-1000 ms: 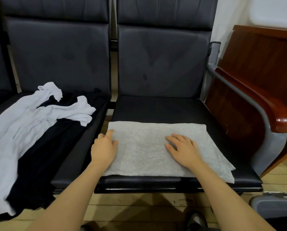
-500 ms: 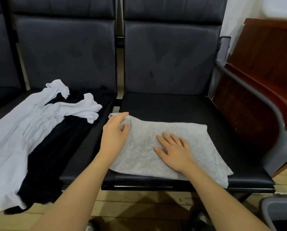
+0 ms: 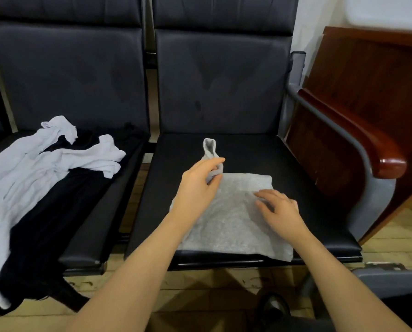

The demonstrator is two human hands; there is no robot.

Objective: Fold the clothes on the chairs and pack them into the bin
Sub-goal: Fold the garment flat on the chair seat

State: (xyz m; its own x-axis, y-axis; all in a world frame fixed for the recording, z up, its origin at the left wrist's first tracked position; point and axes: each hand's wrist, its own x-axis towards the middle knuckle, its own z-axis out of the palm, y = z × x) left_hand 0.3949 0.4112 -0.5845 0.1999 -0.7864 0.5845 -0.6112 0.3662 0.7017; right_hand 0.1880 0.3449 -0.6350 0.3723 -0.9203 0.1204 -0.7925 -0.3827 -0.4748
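A grey garment [image 3: 233,219] lies partly folded on the right chair's black seat [image 3: 300,168]. My left hand [image 3: 197,185] pinches its left corner, which stands up in a small loop above my fingers, over the middle of the cloth. My right hand [image 3: 280,209] lies on the right part of the grey garment with fingers spread and loosely bent. On the left chair seat [image 3: 99,212] a white garment [image 3: 20,178] is draped over a black garment [image 3: 47,224], both unfolded and hanging over the front edge. A grey bin's rim [image 3: 391,275] shows at the lower right.
A wooden desk [image 3: 372,92] with a rounded red-brown armrest [image 3: 377,149] stands close to the right of the chair. Chair backs [image 3: 221,75] rise behind both seats. Wooden floor [image 3: 200,288] lies below, with a dark shoe [image 3: 273,307] near the bottom.
My left hand has lifted the grey garment's left edge and carried it rightward over the cloth, halving its width. My right hand has shifted right on the cloth.
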